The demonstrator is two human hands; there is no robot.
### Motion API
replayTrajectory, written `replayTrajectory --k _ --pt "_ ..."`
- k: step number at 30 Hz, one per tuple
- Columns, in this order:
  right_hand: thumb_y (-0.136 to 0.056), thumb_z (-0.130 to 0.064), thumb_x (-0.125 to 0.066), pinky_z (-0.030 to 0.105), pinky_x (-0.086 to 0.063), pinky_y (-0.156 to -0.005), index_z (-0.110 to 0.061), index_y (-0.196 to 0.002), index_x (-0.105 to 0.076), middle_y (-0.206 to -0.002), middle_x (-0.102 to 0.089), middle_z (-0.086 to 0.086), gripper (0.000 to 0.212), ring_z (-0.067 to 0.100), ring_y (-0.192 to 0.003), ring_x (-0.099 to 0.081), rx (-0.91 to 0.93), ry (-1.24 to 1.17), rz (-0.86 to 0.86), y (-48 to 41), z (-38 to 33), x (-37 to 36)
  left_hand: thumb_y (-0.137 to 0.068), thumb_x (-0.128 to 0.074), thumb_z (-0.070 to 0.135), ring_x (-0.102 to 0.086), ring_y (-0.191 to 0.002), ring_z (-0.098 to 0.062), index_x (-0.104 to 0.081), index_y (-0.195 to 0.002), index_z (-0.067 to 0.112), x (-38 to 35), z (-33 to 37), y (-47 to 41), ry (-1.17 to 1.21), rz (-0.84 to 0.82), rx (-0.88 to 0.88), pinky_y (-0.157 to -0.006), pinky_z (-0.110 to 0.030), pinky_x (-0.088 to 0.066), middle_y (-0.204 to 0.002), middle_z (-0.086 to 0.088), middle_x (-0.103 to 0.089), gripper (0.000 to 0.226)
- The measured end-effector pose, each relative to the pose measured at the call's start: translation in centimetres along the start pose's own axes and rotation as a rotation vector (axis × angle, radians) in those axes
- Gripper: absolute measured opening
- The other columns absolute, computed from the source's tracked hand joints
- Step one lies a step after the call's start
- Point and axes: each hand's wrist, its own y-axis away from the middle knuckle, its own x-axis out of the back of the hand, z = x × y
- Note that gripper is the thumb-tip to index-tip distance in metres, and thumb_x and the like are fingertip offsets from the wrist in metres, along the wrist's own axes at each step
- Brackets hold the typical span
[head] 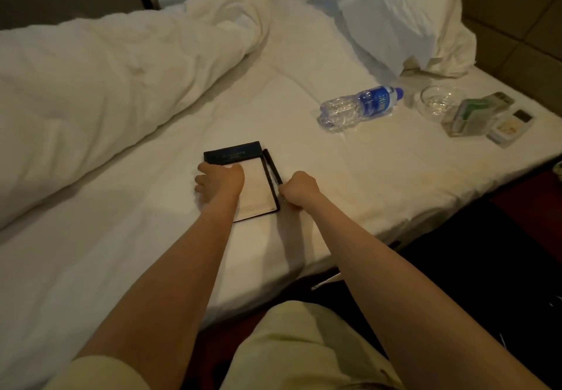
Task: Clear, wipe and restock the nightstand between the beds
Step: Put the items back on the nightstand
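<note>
We steady the notepad holder (260, 184) on the bed (349, 183) with our left grip (220, 181), its curl impossible to tell, and should lay the pen (271, 164), clamped in our right grip (299, 189), straight along its right edge.

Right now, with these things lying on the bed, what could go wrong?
The pen pinched in the right hand could mark the white sheet. The glass bowl and white remote lie near the bed's edge; a tug on the sheet could tip them off. The bottle lies on its side and may roll.
</note>
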Motion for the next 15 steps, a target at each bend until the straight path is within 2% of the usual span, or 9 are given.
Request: replayTrajectory --k 2,3,5,6,9,10,12,14,15 --pt "-0.091 -0.008 -0.052 0.033 -0.048 -0.064 -0.007 -0.067 -0.042 -0.082 -0.051 0.013 0.026 0.032 -0.085 -0.058 -0.088 -0.170 0.011 -0.3 0.1 0.4 -0.090 -0.055 0.029 -0.038 -0.129 -0.032 -0.024 -0.140 0.005 0.0 0.8 -0.2 0.197 0.004 0.112 -0.105 -0.041 -0.034 -0.143 -0.017 -0.036 0.063" --pt "-0.091 -0.005 -0.052 0.032 -0.052 -0.060 -0.006 -0.066 -0.042 -0.077 -0.051 0.013 0.027 0.029 -0.075 -0.058 -0.147 -0.299 0.015 -0.5 0.1 0.7 -0.092 -0.053 0.026 -0.044 -0.123 -0.029 -0.027 -0.139 0.004 -0.1 1.0 -0.5 0.282 -0.020 0.141 -0.100 -0.037 -0.038 -0.140 -0.017 -0.041 0.058" --pt "-0.091 -0.001 -0.052 0.027 -0.048 -0.044 -0.006 -0.066 -0.043 -0.068 -0.048 0.011 0.028 0.020 -0.056 -0.048 -0.237 -0.529 0.006 -0.1 0.0 1.4 -0.097 -0.044 0.017 -0.051 -0.102 -0.024 -0.040 -0.134 0.001 -0.3 1.1 -0.2 0.334 -0.113 0.111 -0.083 -0.031 -0.041 -0.133 -0.015 -0.051 0.041" --pt "-0.091 -0.001 -0.052 0.026 -0.044 -0.043 -0.006 -0.067 -0.043 -0.066 -0.047 0.009 0.027 0.017 -0.053 -0.044 -0.251 -0.585 0.007 -0.1 0.1 1.8 -0.098 -0.040 0.014 -0.051 -0.098 -0.024 -0.045 -0.132 -0.001 -0.4 1.1 0.1 0.320 -0.142 0.097 -0.080 -0.030 -0.040 -0.133 -0.015 -0.052 0.037" --pt "-0.090 -0.003 -0.054 0.027 -0.038 -0.049 -0.007 -0.069 -0.043 -0.067 -0.047 0.009 0.025 0.016 -0.054 -0.044 -0.252 -0.634 0.038 0.2 0.6 2.5 -0.099 -0.033 0.009 -0.054 -0.112 -0.033 -0.041 -0.136 -0.005 -0.9 1.5 0.8 0.319 -0.163 0.027 -0.097 -0.038 -0.041 -0.141 -0.021 -0.044 0.040" --pt "-0.090 -0.003 -0.055 0.027 -0.038 -0.048 -0.007 -0.069 -0.044 -0.067 -0.047 0.009 0.024 0.016 -0.053 -0.044 -0.252 -0.626 0.055 0.0 1.0 2.9 -0.099 -0.033 0.009 -0.057 -0.098 -0.030 -0.040 -0.136 -0.006 -1.0 1.9 1.1 0.326 -0.171 0.003 -0.097 -0.038 -0.042 -0.140 -0.023 -0.045 0.040" --pt "-0.089 -0.005 -0.055 0.025 -0.035 -0.046 -0.005 -0.074 -0.049 -0.066 -0.046 0.008 0.016 0.016 -0.051 -0.042 -0.235 -0.610 0.068 0.2 1.6 3.9 -0.100 -0.032 0.008 -0.041 -0.063 -0.015 -0.043 -0.135 -0.004 -1.9 2.8 1.3 0.358 -0.210 -0.006 -0.074 -0.027 -0.044 -0.114 -0.024 -0.056 0.039" --pt "-0.089 -0.006 -0.054 0.028 -0.040 -0.053 0.001 -0.094 -0.058 -0.072 -0.048 0.009 0.008 0.018 -0.060 -0.045 -0.213 -0.602 0.085 0.4 2.2 5.2 -0.099 -0.033 0.006 -0.036 -0.059 -0.012 -0.049 -0.129 -0.001 -3.0 4.0 2.0 0.370 -0.268 0.026 -0.064 -0.018 -0.042 -0.078 -0.010 -0.049 0.036" --pt "-0.089 -0.006 -0.054 0.031 -0.046 -0.062 0.003 -0.106 -0.059 -0.080 -0.051 0.011 0.020 0.020 -0.068 -0.049 -0.207 -0.598 0.091 0.5 2.6 5.9 -0.097 -0.035 0.004 -0.040 -0.060 -0.014 -0.053 -0.125 -0.002 -3.6 4.6 2.6 0.401 -0.288 0.031 -0.068 -0.022 -0.044 -0.073 -0.007 -0.046 0.033"
